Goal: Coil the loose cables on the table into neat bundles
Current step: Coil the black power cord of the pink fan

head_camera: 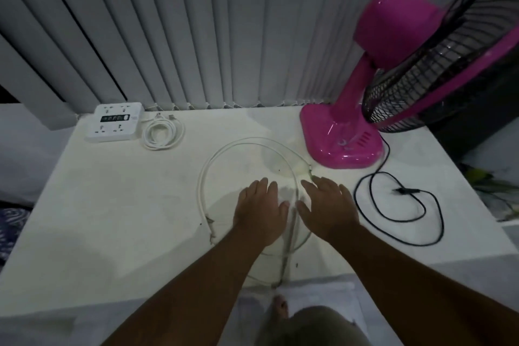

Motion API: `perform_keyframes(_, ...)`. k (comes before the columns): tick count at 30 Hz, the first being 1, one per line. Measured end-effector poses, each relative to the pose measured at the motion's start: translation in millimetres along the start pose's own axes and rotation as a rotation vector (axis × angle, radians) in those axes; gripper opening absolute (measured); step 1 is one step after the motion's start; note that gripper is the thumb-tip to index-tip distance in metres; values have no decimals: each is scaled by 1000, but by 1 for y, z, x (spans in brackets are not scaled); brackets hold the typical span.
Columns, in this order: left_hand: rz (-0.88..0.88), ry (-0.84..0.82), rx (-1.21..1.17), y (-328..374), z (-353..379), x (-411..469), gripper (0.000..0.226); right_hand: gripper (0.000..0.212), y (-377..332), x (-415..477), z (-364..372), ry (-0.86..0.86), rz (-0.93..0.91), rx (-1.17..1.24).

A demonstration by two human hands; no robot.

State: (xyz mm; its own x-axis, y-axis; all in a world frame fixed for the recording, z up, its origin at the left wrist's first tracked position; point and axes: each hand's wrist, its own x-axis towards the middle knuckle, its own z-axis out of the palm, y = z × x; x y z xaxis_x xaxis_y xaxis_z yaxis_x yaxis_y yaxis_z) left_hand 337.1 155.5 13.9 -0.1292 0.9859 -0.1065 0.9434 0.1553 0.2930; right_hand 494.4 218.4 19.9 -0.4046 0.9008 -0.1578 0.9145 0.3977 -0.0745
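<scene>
pink fan (344, 146) blocks right, left table (98, 205) open

text: none legible | power strip (115, 121) panel — marks too small

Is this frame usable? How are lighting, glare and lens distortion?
Head view: dim, flat, bluish light; glare streaks on the pink fan base; wide-angle bending bows the table edges; the white cable nearly fades into the pale surface between the left hand and right hand; slightly soft overall.
</scene>
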Motion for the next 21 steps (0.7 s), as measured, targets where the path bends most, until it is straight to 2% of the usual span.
perform_keyframes(8, -11, -5, 12, 82, 22, -5, 60, 57, 73, -15, 0, 45, -53, 31)
perform_keyframes(16, -136, -22, -6, 203, 70, 46, 57, 54, 221, 20, 5, -31, -143, 15)
perform_keyframes(21, -167, -56, -50, 274, 97, 73, 60, 52, 312, 30, 7, -128, -87, -35)
